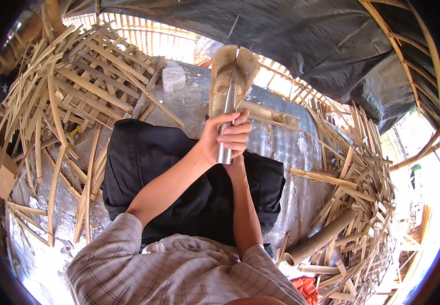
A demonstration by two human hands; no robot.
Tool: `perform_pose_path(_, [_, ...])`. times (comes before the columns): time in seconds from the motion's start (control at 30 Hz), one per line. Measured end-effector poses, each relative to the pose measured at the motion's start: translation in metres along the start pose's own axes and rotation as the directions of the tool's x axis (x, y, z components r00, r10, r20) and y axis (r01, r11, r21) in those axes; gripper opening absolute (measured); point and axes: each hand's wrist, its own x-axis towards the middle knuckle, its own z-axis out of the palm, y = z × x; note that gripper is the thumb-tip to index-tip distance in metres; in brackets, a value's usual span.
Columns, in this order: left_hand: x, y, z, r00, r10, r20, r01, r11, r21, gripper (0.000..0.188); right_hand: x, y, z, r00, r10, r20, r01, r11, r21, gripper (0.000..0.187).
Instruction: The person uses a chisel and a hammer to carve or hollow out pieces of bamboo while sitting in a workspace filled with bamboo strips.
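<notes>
My left hand (220, 134) is closed round the smooth silver handle of a knife (224, 155), whose pointed blade stands away from me. Behind and along the blade is a wide, pale brown bamboo piece (222, 68) with a dark lengthwise split at its far end. The blade lies in line with this split; how deep it sits in it I cannot tell. My right hand (237, 163) is just under the left one, near the handle's butt. Its fingers are hidden, so its hold on the bamboo does not show. Black cloth (154, 168) covers my lap.
Bamboo strips and a slatted lattice (103, 76) are heaped at the left. Another pile of strips (352, 188) lies at the right, with a thick bamboo tube (321, 236). A pale block (173, 77) sits beyond my lap. Dark sheeting (301, 40) hangs overhead.
</notes>
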Motion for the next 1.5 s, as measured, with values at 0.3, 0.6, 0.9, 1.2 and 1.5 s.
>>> perform_pose_path(0.3, [0.002, -0.013, -0.011, 0.999, -0.053, 0.001, 0.052, 0.985, -0.164, 0.034, -0.101, -0.116, 0.069, 0.95, -0.194, 0.244, 0.214, 0.975, -0.056, 0.028])
perform_pose_path(0.6, [0.001, -0.017, -0.011, 0.994, -0.082, -0.068, 0.077, 0.994, -0.072, 0.034, -0.159, -0.186, 0.116, 0.891, -0.365, 0.269, 0.438, 0.542, -0.717, 0.019])
perform_pose_path(0.9, [0.001, -0.014, -0.012, 0.993, -0.1, -0.063, 0.093, 0.99, -0.102, 0.033, -0.183, -0.191, 0.135, 0.943, -0.327, 0.06, 0.248, 0.572, -0.782, 0.042])
perform_pose_path(1.2, [0.002, -0.015, -0.011, 0.992, -0.088, -0.089, 0.082, 0.994, -0.068, 0.032, -0.157, -0.186, 0.115, 0.8, -0.495, 0.339, 0.306, -0.15, -0.94, 0.046])
perform_pose_path(1.5, [0.004, -0.018, -0.015, 0.991, -0.106, -0.087, 0.101, 0.994, -0.051, 0.031, -0.168, -0.199, 0.131, 0.694, -0.687, 0.215, 0.503, 0.249, -0.827, 0.041])
